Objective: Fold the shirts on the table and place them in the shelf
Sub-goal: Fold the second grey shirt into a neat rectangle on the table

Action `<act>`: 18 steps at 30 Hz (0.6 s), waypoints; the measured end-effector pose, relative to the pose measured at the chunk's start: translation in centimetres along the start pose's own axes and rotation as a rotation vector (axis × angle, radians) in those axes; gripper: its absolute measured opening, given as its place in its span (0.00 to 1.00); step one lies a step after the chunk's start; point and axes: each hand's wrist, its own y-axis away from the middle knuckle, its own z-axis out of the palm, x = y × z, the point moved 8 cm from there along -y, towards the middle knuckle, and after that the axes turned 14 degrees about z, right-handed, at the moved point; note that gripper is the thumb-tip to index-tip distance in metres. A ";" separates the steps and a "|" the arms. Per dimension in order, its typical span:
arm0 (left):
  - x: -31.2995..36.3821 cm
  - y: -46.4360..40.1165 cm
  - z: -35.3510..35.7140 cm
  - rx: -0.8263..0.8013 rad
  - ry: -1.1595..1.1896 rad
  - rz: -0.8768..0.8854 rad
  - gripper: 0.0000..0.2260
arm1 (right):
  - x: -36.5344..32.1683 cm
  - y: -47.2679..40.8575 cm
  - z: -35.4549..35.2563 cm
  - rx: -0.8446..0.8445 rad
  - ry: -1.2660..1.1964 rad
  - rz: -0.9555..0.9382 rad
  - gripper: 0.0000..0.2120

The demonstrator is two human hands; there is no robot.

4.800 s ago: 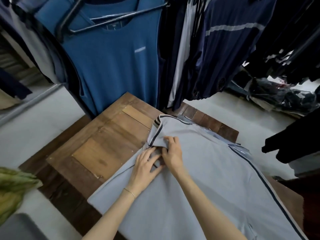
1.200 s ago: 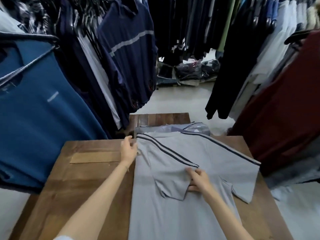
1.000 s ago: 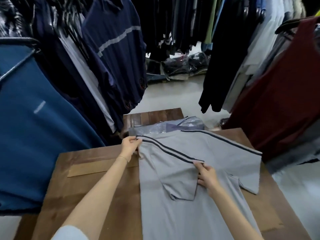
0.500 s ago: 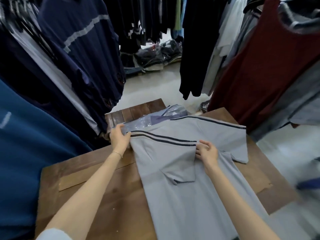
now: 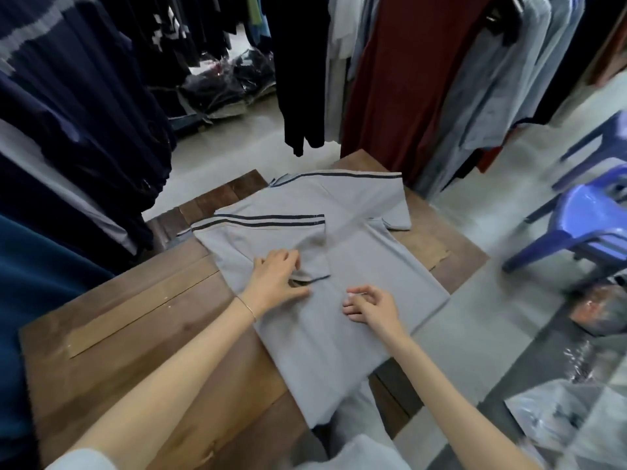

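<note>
A grey shirt [image 5: 359,266] with dark stripes lies flat on the wooden table [image 5: 142,334]. Its left side is folded inward, and that side's sleeve lies across the chest. My left hand [image 5: 276,279] lies on this sleeve and grips its hem between curled fingers and thumb. My right hand [image 5: 369,305] hovers low over the shirt's middle, fingers loosely curled, fingertips at the cloth, holding nothing. The right sleeve [image 5: 393,215] still lies spread out. The shirt's bottom hangs over the near table edge. No shelf is in view.
Hanging clothes crowd the left, back and right sides: navy tops [image 5: 78,106], a dark red garment [image 5: 407,72]. Blue plastic chairs [image 5: 593,218] stand at the right. Plastic bags [image 5: 573,415] lie on the floor at the lower right, packed clothes [image 5: 224,86] at the back.
My left hand has left the shoulder fold and come down onto the folded sleeve. My right hand has let go of the sleeve and moved nearer, over the shirt's body. The view turned right.
</note>
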 end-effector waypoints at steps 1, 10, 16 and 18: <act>0.5 0.2 -0.1 0.018 -0.040 -0.003 0.21 | 0.8 0.8 -0.5 -0.010 -0.002 0.004 0.03; 2.1 0.1 -0.7 0.037 -0.183 -0.040 0.11 | 8.5 7.1 -5.0 0.041 0.278 -0.147 0.16; 1.8 -0.1 -0.6 0.064 -0.124 -0.077 0.09 | 11.3 7.0 -3.2 -0.116 0.147 -0.007 0.20; 1.5 -0.1 -0.7 0.093 -0.074 -0.093 0.10 | 11.5 7.1 -3.0 -0.156 0.109 0.021 0.16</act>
